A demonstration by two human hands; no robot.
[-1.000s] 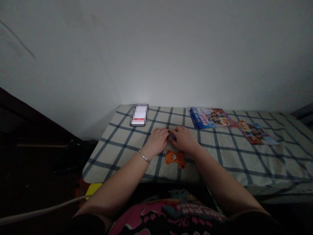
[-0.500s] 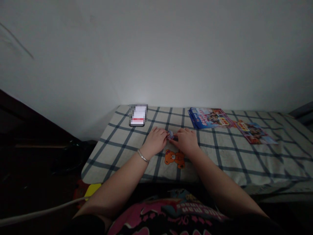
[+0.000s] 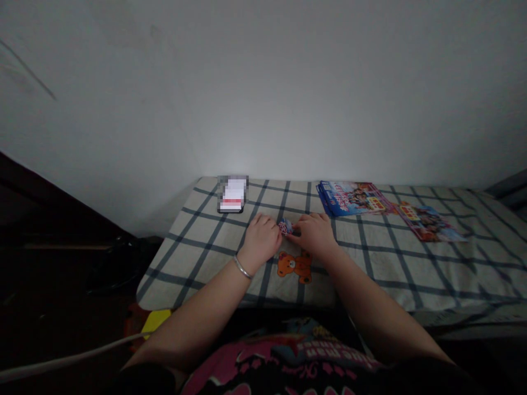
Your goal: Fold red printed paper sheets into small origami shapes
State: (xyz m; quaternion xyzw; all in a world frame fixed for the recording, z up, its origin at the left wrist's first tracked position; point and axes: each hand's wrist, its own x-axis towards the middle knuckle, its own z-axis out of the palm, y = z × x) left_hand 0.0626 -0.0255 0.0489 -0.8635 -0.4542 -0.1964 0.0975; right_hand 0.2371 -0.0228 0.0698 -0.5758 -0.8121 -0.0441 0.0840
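Between my two hands is a small, compact piece of printed paper [image 3: 285, 227] in red, white and blue; it looks folded. My left hand [image 3: 263, 237] is closed, its fingers curled at the paper's left side. Thumb and fingers of my right hand [image 3: 313, 233] pinch it from the right. Both hands are low over the checked cloth [image 3: 197, 247]. Just below the paper, an orange teddy bear figure [image 3: 295, 265] shows on the cloth. My fingers cover part of the paper, so its full shape is hidden.
At the back left lies a phone [image 3: 233, 195] with a lit screen. A stack of colourful printed leaflets [image 3: 352, 198] is at the back right, with another leaflet [image 3: 432, 222] beside it. A pale wall [image 3: 263, 99] rises behind the table. A white cable [image 3: 82, 354] crosses the lower left.
The paper has turned between my fingers, and more of its red and white print shows. My left wrist has shifted slightly right; the phone and leaflets have stayed put.
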